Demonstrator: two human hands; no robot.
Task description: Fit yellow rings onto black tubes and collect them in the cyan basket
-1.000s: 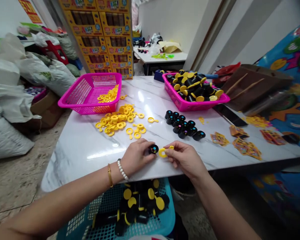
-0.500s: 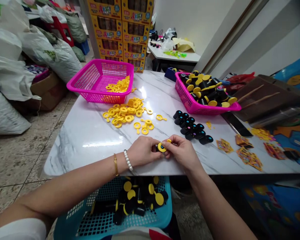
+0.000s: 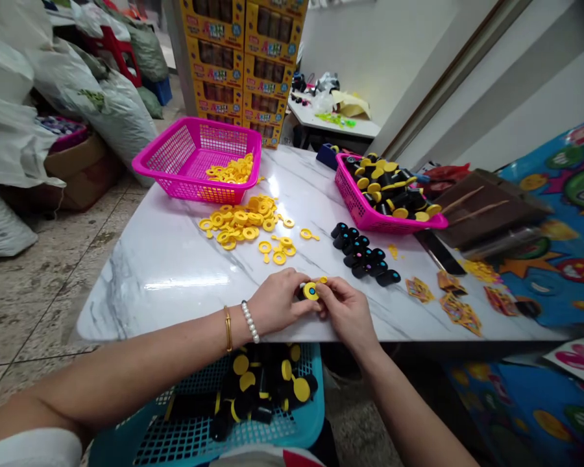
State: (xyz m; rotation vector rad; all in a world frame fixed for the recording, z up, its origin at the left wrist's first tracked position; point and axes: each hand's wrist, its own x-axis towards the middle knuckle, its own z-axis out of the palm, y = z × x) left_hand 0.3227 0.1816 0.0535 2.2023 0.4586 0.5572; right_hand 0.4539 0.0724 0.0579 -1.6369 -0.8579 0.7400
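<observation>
Near the table's front edge, my left hand (image 3: 278,301) grips a small black cylinder with a yellow ring cap (image 3: 311,291) on its end; a blue dot shows in the ring's hole. My right hand (image 3: 346,309) pinches the same piece from the right, fingertips at the ring's small yellow tab. The cylinder's body is mostly hidden by the fingers. Beyond my hands lies a pile of yellow ring caps (image 3: 246,222). Several black cylinders (image 3: 363,250) with blue or pink dots stand grouped to the right.
A pink basket (image 3: 175,185) with yellow caps stands back left, another pink basket (image 3: 370,220) with capped cylinders back right. Below the table edge is a teal basket (image 3: 306,425) of capped cylinders. A phone (image 3: 440,251) and small packets (image 3: 460,312) lie right.
The view has shifted, so the right-side items appear farther left. The ring cap now faces the camera more, its blue dot plainer. Both hands still hold the piece.
</observation>
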